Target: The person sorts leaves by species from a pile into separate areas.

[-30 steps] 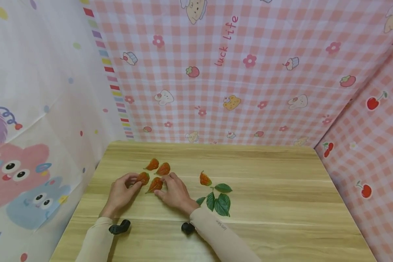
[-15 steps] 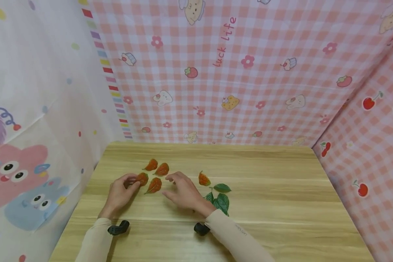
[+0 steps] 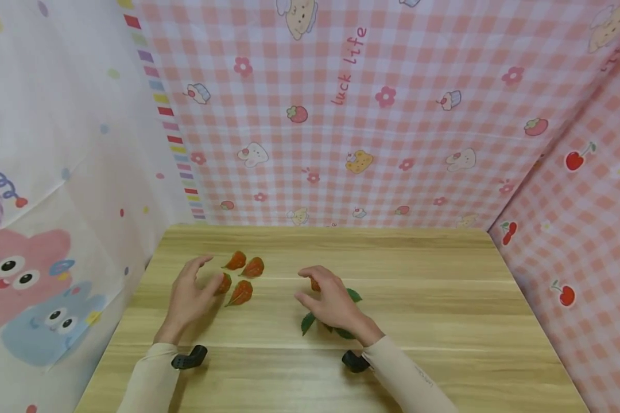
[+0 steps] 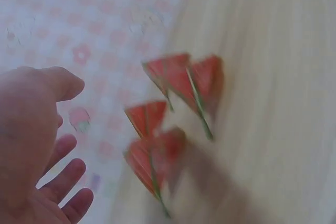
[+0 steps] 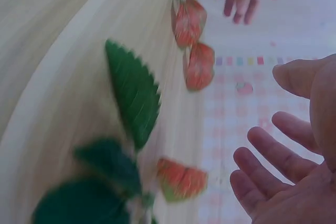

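Soft even light, pale sheen on tabletop (image 3: 276, 373), wrist views hazy, lowest leaf (image 5: 84, 203) blurred

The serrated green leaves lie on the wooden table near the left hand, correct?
Not quite: the head view shows the serrated green leaves near the right hand, not the left hand. They do lie on the wooden table.

Four orange husks (image 3: 241, 292) clustered; fifth husk (image 5: 181, 180) near leaves (image 5: 111, 163).

Lt-brn wood-grain tabletop (image 3: 454, 321). Far: pink/wht gingham cloth (image 3: 336, 135) w/ "luck life" txt. L: wht cartoon-print cloth (image 3: 82, 206). R: cherry-print gingham cloth (image 3: 594, 229).
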The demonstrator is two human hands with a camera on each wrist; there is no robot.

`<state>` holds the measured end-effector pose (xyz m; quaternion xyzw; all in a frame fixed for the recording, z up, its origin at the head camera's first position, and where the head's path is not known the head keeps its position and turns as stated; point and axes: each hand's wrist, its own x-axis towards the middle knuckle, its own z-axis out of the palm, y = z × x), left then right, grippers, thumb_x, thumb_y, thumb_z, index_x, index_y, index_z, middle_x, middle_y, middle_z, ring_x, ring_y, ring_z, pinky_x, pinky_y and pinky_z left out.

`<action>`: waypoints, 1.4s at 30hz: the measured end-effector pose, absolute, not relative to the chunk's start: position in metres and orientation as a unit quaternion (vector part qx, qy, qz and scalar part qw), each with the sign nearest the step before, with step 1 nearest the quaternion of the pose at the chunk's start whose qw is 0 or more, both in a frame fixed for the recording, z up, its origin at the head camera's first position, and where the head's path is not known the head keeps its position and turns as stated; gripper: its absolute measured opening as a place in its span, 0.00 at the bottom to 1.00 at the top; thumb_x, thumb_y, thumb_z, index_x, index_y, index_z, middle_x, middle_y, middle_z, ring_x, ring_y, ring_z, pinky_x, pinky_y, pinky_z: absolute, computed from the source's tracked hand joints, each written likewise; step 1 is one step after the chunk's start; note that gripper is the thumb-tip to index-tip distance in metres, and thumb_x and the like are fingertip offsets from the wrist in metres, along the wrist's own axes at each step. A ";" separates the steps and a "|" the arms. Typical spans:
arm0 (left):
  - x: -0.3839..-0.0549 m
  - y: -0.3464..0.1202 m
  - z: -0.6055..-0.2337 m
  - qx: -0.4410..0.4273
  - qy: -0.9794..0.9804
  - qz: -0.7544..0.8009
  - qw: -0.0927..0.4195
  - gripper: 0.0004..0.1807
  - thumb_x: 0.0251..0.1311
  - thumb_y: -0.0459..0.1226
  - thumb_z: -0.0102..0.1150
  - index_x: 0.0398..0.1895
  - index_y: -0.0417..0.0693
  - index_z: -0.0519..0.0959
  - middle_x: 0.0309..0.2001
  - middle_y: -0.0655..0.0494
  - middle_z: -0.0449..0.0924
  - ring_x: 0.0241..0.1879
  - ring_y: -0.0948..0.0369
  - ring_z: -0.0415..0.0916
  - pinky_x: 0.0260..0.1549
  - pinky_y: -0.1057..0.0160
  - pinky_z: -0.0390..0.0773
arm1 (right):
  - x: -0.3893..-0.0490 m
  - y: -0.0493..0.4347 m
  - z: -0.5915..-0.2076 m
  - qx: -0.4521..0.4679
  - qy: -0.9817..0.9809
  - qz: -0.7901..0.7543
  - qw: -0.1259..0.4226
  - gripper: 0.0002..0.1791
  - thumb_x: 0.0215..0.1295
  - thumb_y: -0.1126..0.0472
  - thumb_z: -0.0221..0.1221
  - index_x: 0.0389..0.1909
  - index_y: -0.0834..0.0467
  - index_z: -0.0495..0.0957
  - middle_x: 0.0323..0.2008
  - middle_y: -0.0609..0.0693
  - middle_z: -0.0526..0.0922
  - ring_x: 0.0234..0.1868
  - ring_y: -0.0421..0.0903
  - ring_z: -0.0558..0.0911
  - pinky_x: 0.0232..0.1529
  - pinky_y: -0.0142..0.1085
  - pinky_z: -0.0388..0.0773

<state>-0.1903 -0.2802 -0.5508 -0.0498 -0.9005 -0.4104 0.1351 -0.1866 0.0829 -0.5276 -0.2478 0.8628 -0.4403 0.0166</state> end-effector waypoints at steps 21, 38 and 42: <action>-0.166 -0.176 -0.531 -0.219 -0.888 -0.394 0.092 0.27 0.76 0.39 0.73 0.73 0.41 0.80 0.71 0.41 0.84 0.68 0.39 0.83 0.65 0.32 0.84 | -0.180 0.154 -0.556 -0.168 0.882 -0.440 -0.006 0.25 0.80 0.60 0.70 0.71 0.65 0.80 0.67 0.62 0.87 0.70 0.64 0.85 0.72 0.63 0.82; -0.157 -0.129 -0.564 -0.269 -0.883 -0.386 0.005 0.24 0.75 0.38 0.73 0.69 0.37 0.83 0.62 0.42 0.90 0.59 0.48 0.89 0.61 0.46 0.89 | -0.190 0.159 -0.569 -0.154 0.900 -0.407 -0.002 0.17 0.78 0.62 0.71 0.62 0.64 0.87 0.60 0.59 0.91 0.66 0.60 0.87 0.72 0.59 0.82; -0.163 -0.123 -0.565 -0.262 -0.886 -0.382 0.006 0.23 0.76 0.38 0.72 0.69 0.39 0.83 0.63 0.44 0.89 0.60 0.50 0.89 0.61 0.47 0.89 | -0.190 0.161 -0.572 -0.153 0.907 -0.393 -0.008 0.13 0.76 0.64 0.72 0.57 0.62 0.89 0.56 0.57 0.92 0.64 0.59 0.88 0.72 0.59 0.82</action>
